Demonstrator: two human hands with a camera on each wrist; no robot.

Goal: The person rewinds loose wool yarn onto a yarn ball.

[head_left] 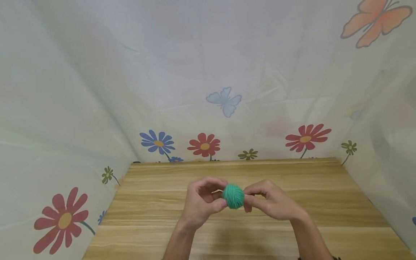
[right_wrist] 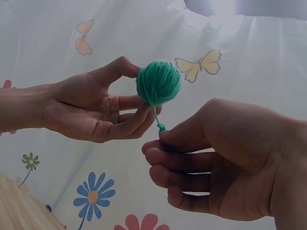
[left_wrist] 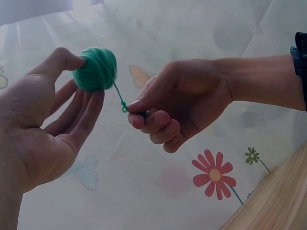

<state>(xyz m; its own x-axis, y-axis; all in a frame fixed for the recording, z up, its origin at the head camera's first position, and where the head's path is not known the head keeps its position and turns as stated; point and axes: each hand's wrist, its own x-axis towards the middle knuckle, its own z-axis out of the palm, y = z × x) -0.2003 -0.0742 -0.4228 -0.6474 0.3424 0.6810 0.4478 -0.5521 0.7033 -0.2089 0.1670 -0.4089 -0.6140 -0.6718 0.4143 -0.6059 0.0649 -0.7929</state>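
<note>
A small ball of green yarn (head_left: 233, 196) is held up over the table between both hands. My left hand (head_left: 203, 200) grips it between thumb and fingertips on its left side. From the ball a short strand (left_wrist: 119, 93) runs to a small knot (right_wrist: 161, 127). Thumb and forefinger of my right hand (head_left: 271, 200) pinch the strand's end just past that knot, and the tip is hidden inside the fingers. In the right wrist view, the right hand's other fingers (right_wrist: 184, 177) are bent loosely below the pinch.
Below the hands lies a wood-grain table (head_left: 156, 231). Pale curtains printed with flowers and butterflies (head_left: 224, 101) surround it at the back and on both sides. A dark band (left_wrist: 301, 62) circles the right wrist.
</note>
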